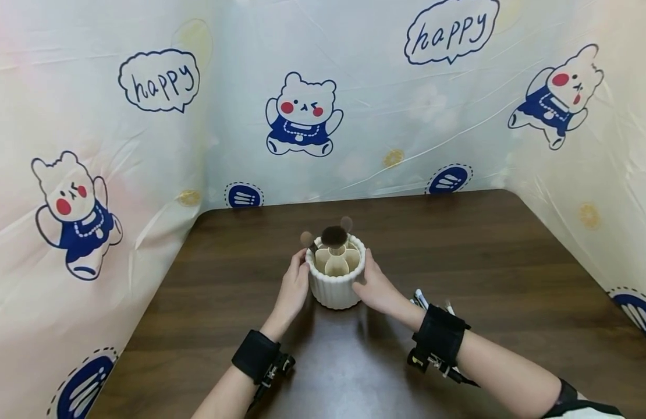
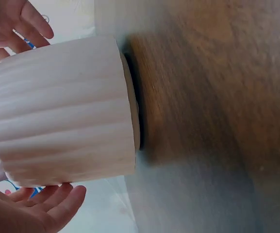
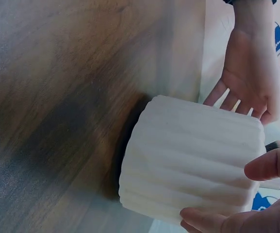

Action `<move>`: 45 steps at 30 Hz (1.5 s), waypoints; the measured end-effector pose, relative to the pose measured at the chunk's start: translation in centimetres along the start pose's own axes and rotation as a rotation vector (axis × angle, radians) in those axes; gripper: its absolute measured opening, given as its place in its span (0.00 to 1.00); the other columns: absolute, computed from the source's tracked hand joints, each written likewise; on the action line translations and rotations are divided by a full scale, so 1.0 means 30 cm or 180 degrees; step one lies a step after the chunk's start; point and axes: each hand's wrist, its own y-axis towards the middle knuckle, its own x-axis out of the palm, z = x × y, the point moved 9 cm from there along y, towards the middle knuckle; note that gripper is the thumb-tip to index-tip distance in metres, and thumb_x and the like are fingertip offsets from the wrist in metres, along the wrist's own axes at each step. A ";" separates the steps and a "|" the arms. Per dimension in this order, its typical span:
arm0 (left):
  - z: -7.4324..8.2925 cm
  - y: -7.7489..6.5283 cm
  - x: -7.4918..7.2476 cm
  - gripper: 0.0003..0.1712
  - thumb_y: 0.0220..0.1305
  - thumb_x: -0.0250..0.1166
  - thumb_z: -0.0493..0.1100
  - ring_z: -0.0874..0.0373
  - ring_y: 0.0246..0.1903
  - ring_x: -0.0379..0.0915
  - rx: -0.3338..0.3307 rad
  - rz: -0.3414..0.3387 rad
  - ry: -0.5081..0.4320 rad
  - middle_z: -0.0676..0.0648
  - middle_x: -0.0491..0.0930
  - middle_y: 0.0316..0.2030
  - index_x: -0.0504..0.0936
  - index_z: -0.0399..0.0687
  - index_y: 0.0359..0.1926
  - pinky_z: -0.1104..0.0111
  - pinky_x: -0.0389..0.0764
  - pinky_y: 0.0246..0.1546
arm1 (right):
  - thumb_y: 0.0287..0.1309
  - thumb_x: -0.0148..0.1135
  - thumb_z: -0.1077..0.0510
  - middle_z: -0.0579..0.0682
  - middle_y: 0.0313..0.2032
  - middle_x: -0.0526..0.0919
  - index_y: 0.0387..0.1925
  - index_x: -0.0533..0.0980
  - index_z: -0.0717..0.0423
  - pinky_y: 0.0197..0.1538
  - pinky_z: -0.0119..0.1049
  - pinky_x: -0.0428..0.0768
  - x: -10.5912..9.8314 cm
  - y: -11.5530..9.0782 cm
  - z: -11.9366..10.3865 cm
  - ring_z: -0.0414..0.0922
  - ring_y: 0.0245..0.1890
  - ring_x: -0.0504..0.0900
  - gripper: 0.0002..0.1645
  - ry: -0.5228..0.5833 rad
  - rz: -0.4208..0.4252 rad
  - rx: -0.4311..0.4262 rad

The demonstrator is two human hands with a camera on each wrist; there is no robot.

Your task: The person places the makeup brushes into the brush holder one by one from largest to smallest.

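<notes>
At the middle of the table [image 1: 208, 302]: a white holder [image 1: 336, 294], ribbed outside and scalloped at the rim, stands upright or nearly so between two hands; whether its base fully meets the wood cannot be told.
Left hand [image 1: 293, 288]: touches the holder's left wall, fingers set wide round it and holding it, thumb up near the rim.
Right hand [image 1: 379, 290]: holds the opposite wall, thumb toward the near face, the other fingers spread along the right side.
Inside the holder: cream dividers [image 1: 337, 267] part it into compartments.
Brushes: a dark, full-headed brush [image 1: 334, 236] stands near the centre; a small brown brush [image 1: 306, 238] leans out over the left rim, close to the left hand; a greyish brush [image 1: 346, 224] shows at the far side.
Beyond the right forearm: slender pale items [image 1: 420, 299] lie on the table, partly hidden by a black wristband [image 1: 441, 334].
Left wrist: a matching black band [image 1: 256, 356].
Backdrop: pale printed sheeting [image 1: 229, 134] surrounds the table's far side and flanks, with blue-clad bears and "happy" in bubbles.
</notes>
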 end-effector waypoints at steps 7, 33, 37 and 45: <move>-0.003 0.027 0.007 0.28 0.74 0.39 0.45 0.45 0.70 0.57 -0.0031 -0.0078 -0.0003 0.37 0.61 0.69 0.57 0.41 0.71 0.52 0.61 0.70 | 0.58 0.49 0.66 0.72 0.72 0.37 0.70 0.30 0.74 0.74 0.56 0.49 0.007 -0.026 0.006 0.62 0.74 0.41 0.50 0.0069 -0.0014 0.0072; -0.014 -0.002 0.028 0.31 0.72 0.42 0.44 0.39 0.67 0.59 -0.0047 -0.0188 -0.0137 0.33 0.61 0.67 0.51 0.36 0.71 0.48 0.64 0.67 | 0.56 0.49 0.66 0.71 0.73 0.37 0.71 0.31 0.73 0.74 0.55 0.50 -0.004 -0.003 0.011 0.61 0.74 0.42 0.51 0.0061 -0.0017 -0.0036; -0.019 -0.001 0.026 0.31 0.71 0.43 0.44 0.40 0.67 0.60 -0.0045 -0.0164 -0.0173 0.33 0.62 0.67 0.52 0.36 0.71 0.49 0.64 0.66 | 0.56 0.49 0.66 0.70 0.73 0.39 0.72 0.33 0.72 0.74 0.56 0.52 -0.017 -0.001 0.018 0.60 0.74 0.44 0.50 0.0012 -0.0020 0.0029; -0.021 -0.003 0.023 0.31 0.71 0.43 0.43 0.40 0.66 0.61 -0.0036 -0.0155 -0.0207 0.33 0.62 0.66 0.52 0.35 0.71 0.49 0.65 0.66 | 0.55 0.48 0.64 0.71 0.66 0.63 0.71 0.45 0.72 0.60 0.52 0.73 -0.094 0.007 0.055 0.62 0.63 0.69 0.44 -0.0249 0.0164 0.0210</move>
